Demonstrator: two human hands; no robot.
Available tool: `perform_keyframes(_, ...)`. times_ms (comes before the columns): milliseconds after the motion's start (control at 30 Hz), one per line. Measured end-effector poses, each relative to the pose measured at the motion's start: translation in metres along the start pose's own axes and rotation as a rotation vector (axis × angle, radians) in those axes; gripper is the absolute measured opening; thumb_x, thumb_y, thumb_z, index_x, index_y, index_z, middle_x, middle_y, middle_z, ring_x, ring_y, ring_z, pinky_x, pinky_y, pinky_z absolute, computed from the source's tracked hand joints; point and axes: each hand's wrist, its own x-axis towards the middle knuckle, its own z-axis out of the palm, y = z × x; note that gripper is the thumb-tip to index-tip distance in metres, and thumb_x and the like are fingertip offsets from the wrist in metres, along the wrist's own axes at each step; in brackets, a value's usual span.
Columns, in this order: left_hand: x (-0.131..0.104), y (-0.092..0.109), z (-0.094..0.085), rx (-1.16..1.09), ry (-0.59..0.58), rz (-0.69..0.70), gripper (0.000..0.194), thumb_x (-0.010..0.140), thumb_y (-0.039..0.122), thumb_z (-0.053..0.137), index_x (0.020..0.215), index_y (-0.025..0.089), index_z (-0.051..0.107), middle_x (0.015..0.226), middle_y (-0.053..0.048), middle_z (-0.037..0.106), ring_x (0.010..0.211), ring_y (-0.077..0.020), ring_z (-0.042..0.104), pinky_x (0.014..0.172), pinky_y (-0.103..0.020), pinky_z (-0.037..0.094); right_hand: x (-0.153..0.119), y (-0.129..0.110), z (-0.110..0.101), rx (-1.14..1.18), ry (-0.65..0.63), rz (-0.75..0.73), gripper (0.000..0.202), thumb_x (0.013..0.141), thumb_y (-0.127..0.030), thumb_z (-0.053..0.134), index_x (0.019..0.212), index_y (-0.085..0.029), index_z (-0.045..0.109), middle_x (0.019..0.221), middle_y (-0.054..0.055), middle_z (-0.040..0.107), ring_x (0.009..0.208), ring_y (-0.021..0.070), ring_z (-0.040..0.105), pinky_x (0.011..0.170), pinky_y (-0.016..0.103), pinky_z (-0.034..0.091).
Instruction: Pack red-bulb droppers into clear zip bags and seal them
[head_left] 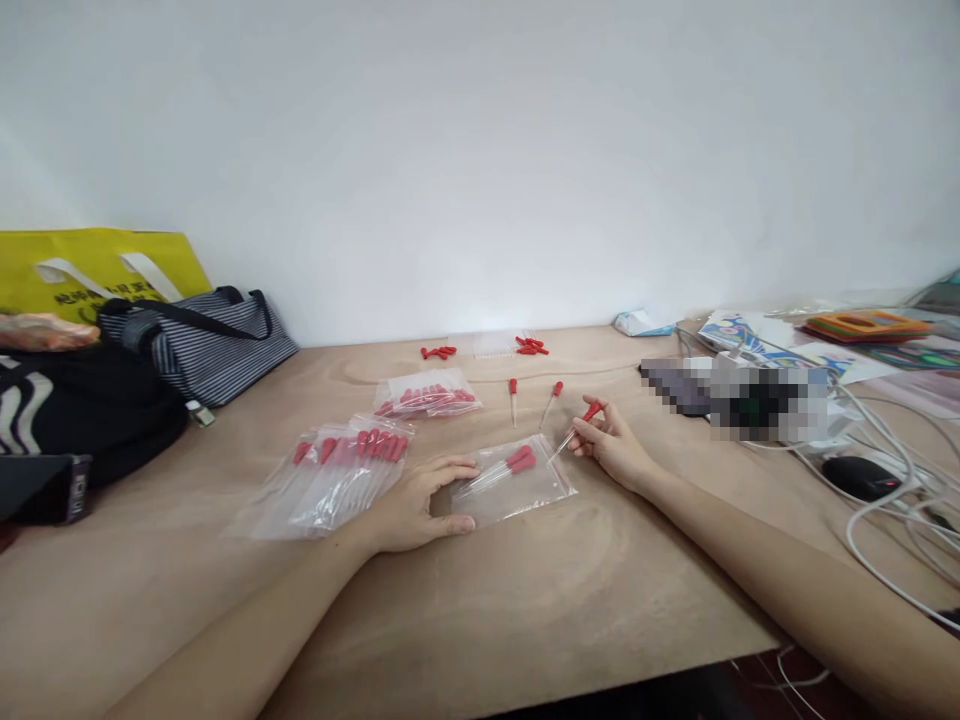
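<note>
In the head view a clear zip bag [551,487] lies flat on the table, with red-topped glass droppers [520,459] inside. My left hand [424,505] rests at its left end, thumb and fingers apart. At the bag's right, my right hand [607,446] pinches a dropper [592,411] by its red bulb, tip pointing down-left at the bag's edge. Two loose droppers [513,387] [557,388] lie behind the bag. To the left, filled bags [352,480] overlap in a fan, and another filled stack [429,395] sits farther back.
Red bulbs [439,352] and more red pieces [532,346] lie near the wall. Bags, one striped [210,345] and one yellow [97,265], stand at the left. A black mouse [860,478], white cables and papers cover the right side.
</note>
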Motion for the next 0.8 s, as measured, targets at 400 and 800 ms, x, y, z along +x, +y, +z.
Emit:
perform_keyframes(400, 0.001, -0.002, 0.002, -0.020, 0.008, -0.005, 0.047, 0.074, 0.044, 0.056, 0.116, 0.025, 0.048, 0.127, -0.003, 0.043, 0.117, -0.0204, 0.039, 0.099, -0.036, 0.030, -0.009, -0.002, -0.003, -0.262, -0.273, 0.071, 0.034, 0.060, -0.039, 0.067, 0.086, -0.018, 0.059, 0.074, -0.001, 0.057, 0.061, 0.0083, 0.052, 0.063, 0.025, 0.043)
perform_keyframes(800, 0.001, -0.003, 0.004, -0.011, 0.012, 0.012, 0.047, 0.073, 0.044, 0.058, 0.115, 0.026, 0.048, 0.125, -0.003, 0.045, 0.115, -0.0203, 0.041, 0.098, -0.036, 0.032, -0.012, 0.006, 0.007, -0.535, -0.362, -0.072, 0.033, 0.060, -0.047, 0.065, 0.061, -0.016, 0.054, 0.053, -0.003, 0.048, 0.046, 0.0064, 0.039, 0.043, 0.021, 0.029)
